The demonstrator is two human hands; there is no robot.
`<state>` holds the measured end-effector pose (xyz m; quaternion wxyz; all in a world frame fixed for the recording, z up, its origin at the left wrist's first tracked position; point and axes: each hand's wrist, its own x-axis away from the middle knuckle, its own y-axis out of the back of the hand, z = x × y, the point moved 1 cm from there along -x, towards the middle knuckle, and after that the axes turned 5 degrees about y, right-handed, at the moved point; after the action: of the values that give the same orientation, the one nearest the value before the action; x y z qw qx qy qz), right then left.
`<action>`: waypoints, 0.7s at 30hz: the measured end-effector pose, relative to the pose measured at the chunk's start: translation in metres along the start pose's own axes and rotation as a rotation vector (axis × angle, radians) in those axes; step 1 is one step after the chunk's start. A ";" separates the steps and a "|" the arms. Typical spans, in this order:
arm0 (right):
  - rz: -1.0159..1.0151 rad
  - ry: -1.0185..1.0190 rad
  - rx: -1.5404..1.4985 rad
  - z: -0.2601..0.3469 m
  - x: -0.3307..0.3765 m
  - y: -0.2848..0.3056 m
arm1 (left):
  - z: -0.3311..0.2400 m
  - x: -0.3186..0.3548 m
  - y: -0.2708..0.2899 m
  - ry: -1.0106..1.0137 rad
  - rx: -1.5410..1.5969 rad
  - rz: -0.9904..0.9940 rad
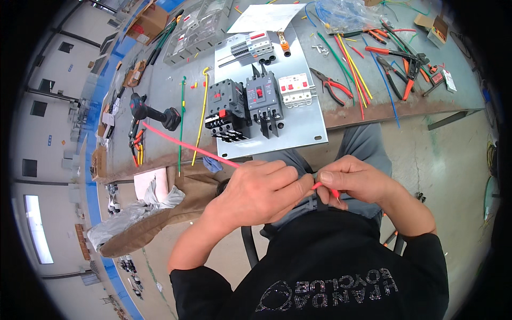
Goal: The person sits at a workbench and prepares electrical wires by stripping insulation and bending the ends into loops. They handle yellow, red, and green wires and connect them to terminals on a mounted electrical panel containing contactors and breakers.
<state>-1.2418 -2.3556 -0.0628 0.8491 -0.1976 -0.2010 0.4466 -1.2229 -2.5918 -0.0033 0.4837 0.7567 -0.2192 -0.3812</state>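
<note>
A red insulated wire (186, 145) runs from above the bench on the left down into my left hand (261, 192), whose fingers are closed around it in front of my lap. Its short end bends between the fingers and thumb of my right hand (352, 184), and a bare tip seems to show there. Beyond my hands, a light metal mounting plate (298, 128) overhangs the bench edge. It carries a dark contactor (224, 98), a grey circuit breaker (261, 96) and a white miniature breaker (296, 89).
A cordless driver (154, 113) lies left of the plate, near green (182, 122) and yellow (201, 117) wires. Red-handled pliers (333, 88), a red-handled cutter (410, 69) and more coloured wires are on the right. A paper sheet (266, 17) overlaps the plate's far end.
</note>
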 end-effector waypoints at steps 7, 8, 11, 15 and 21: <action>-0.258 0.261 -0.062 -0.021 0.001 -0.010 | -0.013 -0.005 -0.014 0.113 -0.050 -0.125; -0.305 0.317 -0.047 -0.023 0.002 -0.013 | -0.016 -0.006 -0.017 0.129 -0.055 -0.153; -0.433 0.457 -0.025 -0.020 0.000 -0.025 | -0.025 -0.009 -0.025 0.192 -0.060 -0.262; -0.536 0.594 -0.008 -0.023 -0.009 -0.030 | -0.029 -0.012 -0.038 0.319 -0.042 -0.391; -0.726 0.740 0.146 -0.043 -0.034 -0.026 | -0.027 -0.011 -0.056 0.456 0.038 -0.440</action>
<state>-1.2191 -2.4043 -0.0910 0.9751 -0.2002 0.0886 0.0364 -1.2106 -2.5441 -0.0432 0.4123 0.8607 0.0566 -0.2932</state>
